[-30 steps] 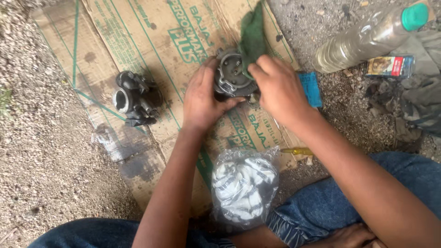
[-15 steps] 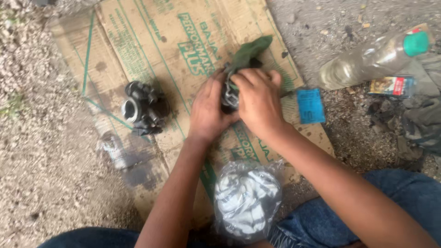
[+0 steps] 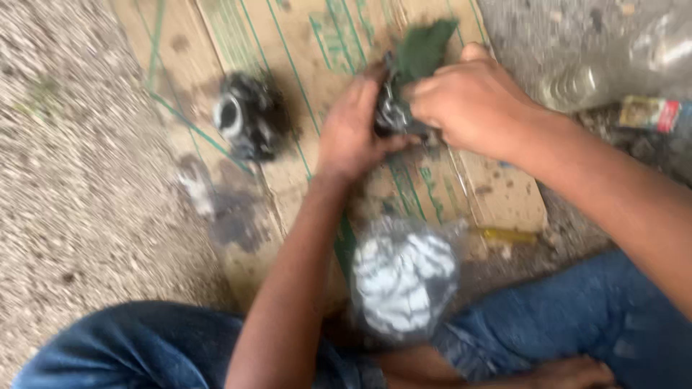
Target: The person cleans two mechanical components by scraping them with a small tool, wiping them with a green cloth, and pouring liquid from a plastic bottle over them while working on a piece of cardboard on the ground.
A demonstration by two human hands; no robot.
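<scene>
Left hand (image 3: 353, 133) wrapped around dark metal engine part (image 3: 393, 115), gripping it from left side, above cardboard sheet (image 3: 303, 50). Right hand (image 3: 472, 101) closed on same part from right, fingers pressing green cloth (image 3: 425, 47) against its top (frame blurred, finer detail unreadable). 2nd dark metal part (image 3: 249, 122) lies on cardboard, well left of hands. Clear plastic bag with pale contents (image 3: 404, 281) sits near person's lap, between forearms. Plastic bottle (image 3: 613, 68) lies on gravel at right, small colourful packet (image 3: 649, 112) beside it.
</scene>
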